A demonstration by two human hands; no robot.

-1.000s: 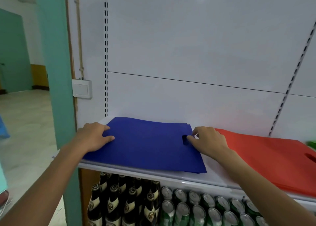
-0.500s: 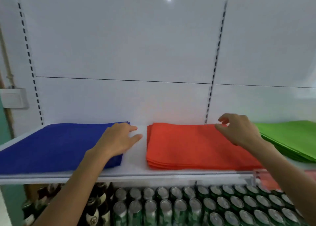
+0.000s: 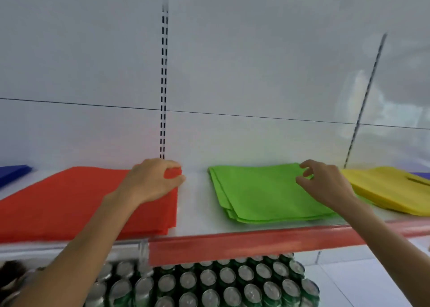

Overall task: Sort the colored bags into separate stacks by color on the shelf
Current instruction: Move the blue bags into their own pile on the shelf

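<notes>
A: What is the left hand doing?
B: It is gripping the far right corner of the red bag stack, with its fingers curling over the edge.
A: And the right hand?
B: It is reaching over the green bag stack, fingers loosely bent and grasping nothing. I cannot tell if they are touching it.
A: The rest?
B: The blue bag stack and yellow bag stack are lying on the same shelf, with drink cans below.

Below you, rows of green drink cans stand packed together; ahead of you, a slotted upright runs down the white back panel.
</notes>
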